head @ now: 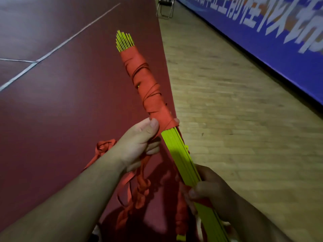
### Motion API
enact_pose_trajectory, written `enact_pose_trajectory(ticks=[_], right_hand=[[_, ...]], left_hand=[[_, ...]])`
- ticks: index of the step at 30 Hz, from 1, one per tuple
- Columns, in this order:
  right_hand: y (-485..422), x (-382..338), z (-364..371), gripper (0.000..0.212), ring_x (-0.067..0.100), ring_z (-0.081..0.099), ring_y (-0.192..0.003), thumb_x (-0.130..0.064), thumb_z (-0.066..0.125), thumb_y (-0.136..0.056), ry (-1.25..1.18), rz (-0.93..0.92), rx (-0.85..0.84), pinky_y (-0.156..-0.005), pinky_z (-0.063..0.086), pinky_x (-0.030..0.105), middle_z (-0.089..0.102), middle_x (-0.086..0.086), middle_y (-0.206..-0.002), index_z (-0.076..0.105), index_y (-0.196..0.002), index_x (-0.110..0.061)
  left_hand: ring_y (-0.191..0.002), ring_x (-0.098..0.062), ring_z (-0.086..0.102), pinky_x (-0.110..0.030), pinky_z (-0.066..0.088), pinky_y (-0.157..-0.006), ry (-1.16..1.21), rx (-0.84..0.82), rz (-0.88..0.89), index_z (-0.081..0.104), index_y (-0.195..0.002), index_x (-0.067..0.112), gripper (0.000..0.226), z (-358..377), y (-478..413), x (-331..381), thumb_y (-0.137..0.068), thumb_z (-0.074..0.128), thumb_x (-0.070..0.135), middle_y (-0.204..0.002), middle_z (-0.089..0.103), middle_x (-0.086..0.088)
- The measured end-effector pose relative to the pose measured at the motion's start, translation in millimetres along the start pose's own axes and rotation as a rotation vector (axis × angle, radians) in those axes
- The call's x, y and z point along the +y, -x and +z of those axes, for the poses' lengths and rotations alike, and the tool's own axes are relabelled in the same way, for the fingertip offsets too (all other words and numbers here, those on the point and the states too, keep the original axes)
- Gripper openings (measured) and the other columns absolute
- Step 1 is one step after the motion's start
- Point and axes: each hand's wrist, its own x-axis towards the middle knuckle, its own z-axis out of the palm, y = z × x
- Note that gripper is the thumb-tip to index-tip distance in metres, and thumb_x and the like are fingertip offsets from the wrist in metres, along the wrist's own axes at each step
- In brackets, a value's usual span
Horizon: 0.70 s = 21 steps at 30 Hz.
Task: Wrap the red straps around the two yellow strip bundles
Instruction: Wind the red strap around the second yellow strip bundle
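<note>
- Well, the maroon floor (pixel 52 102) lies below everything. Nothing rests on a worktop, so the whole load hangs in your two grips.
- The yellow strip bundle (pixel 180 154) is held in the air, slanting up and away from you, its far end fanning out beyond the wrapping. It looks like a stack of thin, stiff, smooth strips. I judge it light, but the strips are apt to slide on one another and splay wherever nothing binds them.
- The red strap (pixel 148 81) covers the far half in overlapping turns, down to your left thumb; the near half is bare. It is soft, flat webbing and will likely slacken if you let the tension drop.
- The loose tail (pixel 139 186) of strap hangs looped and knotted below your left grip, where it could snag.
- Your left grip (pixel 139 142) pinches the strap at the last turn, thumb pressed on the wrapping's edge.
- Your right grip (pixel 209 194) is closed round the bare bundle lower down. That seems a sound hold, squeezing the flat faces together.
- A second yellow end (pixel 180 238), with red above it, shows beneath. You cannot tell whether it is the other bundle.
</note>
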Motion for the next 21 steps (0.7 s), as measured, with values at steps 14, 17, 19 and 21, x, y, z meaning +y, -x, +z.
enact_pose_trajectory(ticks=[14,17,19,21], right_hand=[[-26.7,26.4,8.2,0.075,0.013,0.070,-0.092,-0.068,0.067,-0.054,0.643,-0.074,0.472,-0.082,0.057,0.039,0.073,-0.011,-0.097,0.051,-0.120,-0.037],[-26.0,23.1,-0.9,0.059,0.007,0.069,-0.082,-0.058,0.067,-0.052,0.603,-0.058,0.484,-0.075,0.057,0.035,0.072,-0.012,-0.089,0.061,-0.106,-0.035],[-24.1,17.9,-6.7,0.047,0.003,0.068,-0.075,-0.048,0.079,-0.055,0.575,-0.042,0.470,-0.069,0.056,0.029,0.073,-0.013,-0.083,0.065,-0.097,-0.033],[-21.9,14.2,-6.9,0.035,0.001,0.068,-0.067,-0.023,0.088,-0.066,0.480,-0.051,0.399,-0.061,0.051,0.020,0.073,-0.015,-0.079,0.067,-0.093,-0.030]], left_hand=[[-0.066,-0.019,0.039,-0.032,0.033,-0.060,-0.456,0.374,0.015,0.053,-0.091,-0.007,0.086,-3.6,-23.6,-19.7,-0.065,0.077,0.072,-0.078,0.045,-0.005],[-0.050,-0.004,0.035,-0.021,0.032,-0.049,-0.483,0.199,0.014,0.052,-0.098,-0.013,0.066,-8.7,-21.7,-9.9,-0.083,0.075,0.047,-0.065,0.041,-0.006],[-0.047,0.001,0.030,-0.016,0.028,-0.045,-0.471,0.142,-0.004,0.052,-0.111,-0.015,0.062,-15.2,-20.9,-7.7,-0.087,0.073,0.038,-0.070,0.041,-0.008],[-0.041,0.005,0.036,-0.009,0.029,-0.042,-0.389,0.111,-0.031,0.059,-0.116,-0.004,0.031,-12.5,-17.9,-6.2,-0.096,0.063,0.020,-0.061,0.053,0.007]])
